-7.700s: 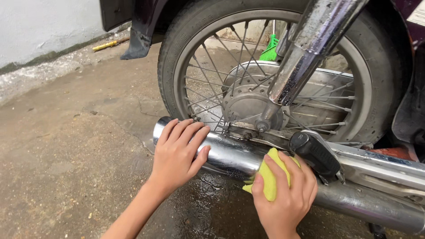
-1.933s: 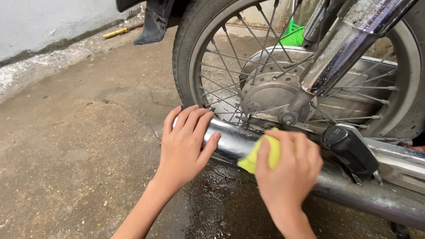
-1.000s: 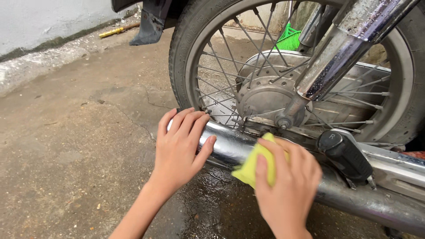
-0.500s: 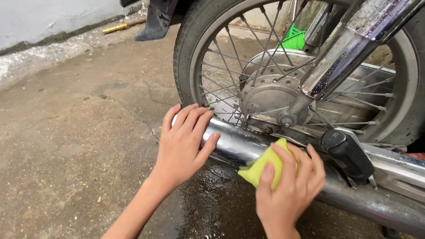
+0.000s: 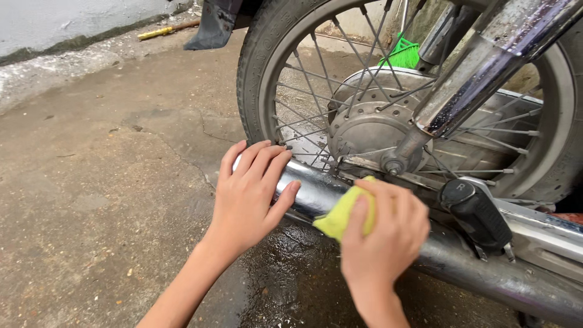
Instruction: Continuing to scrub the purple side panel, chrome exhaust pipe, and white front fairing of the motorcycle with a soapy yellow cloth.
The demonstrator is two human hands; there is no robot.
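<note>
Head view: the chrome exhaust pipe (image 5: 316,191) is steadied near its rear end by the left hand (image 5: 249,197), laid flat with fingers spread, clamped on nothing. A yellow sponge (image 5: 343,214) is pressed against the pipe by the right hand (image 5: 385,237), fingers closed over it. On wet chrome the sponge could slip, and knuckles could be driven into the spokes (image 5: 316,91) or the black footpeg (image 5: 477,212).
</note>
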